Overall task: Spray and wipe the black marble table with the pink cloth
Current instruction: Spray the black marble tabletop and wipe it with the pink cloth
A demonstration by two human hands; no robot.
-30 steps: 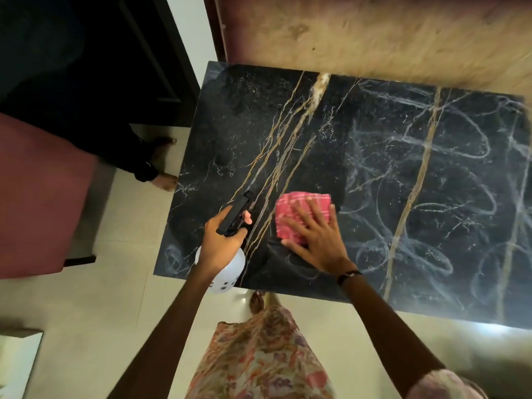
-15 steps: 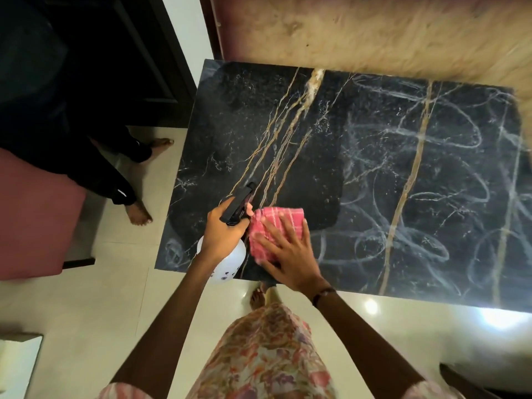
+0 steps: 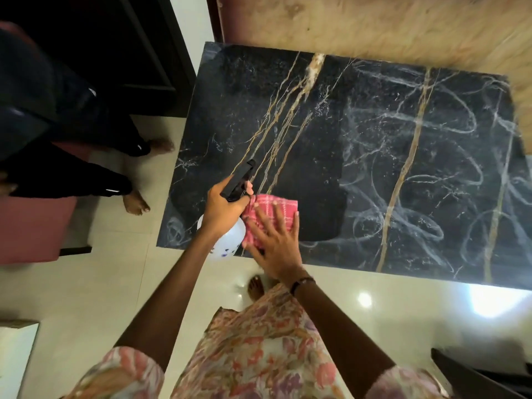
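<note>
A white spray bottle (image 3: 223, 240) with a black trigger head is gripped in the left hand (image 3: 223, 208), fingers wrapped tight around its neck, at the near left edge of the black marble bench (image 3: 374, 156). The pink checked cloth (image 3: 269, 217) is pressed flat to the bench under the right hand (image 3: 276, 246), whose fingers (image 3: 280, 218) are spread apart over it, just beside the bottle. Pale swirled streaks are seen across the right half of the bench, and a second person's bare feet (image 3: 136, 201) are seen on the tiled floor (image 3: 86, 298) to the left.
</note>
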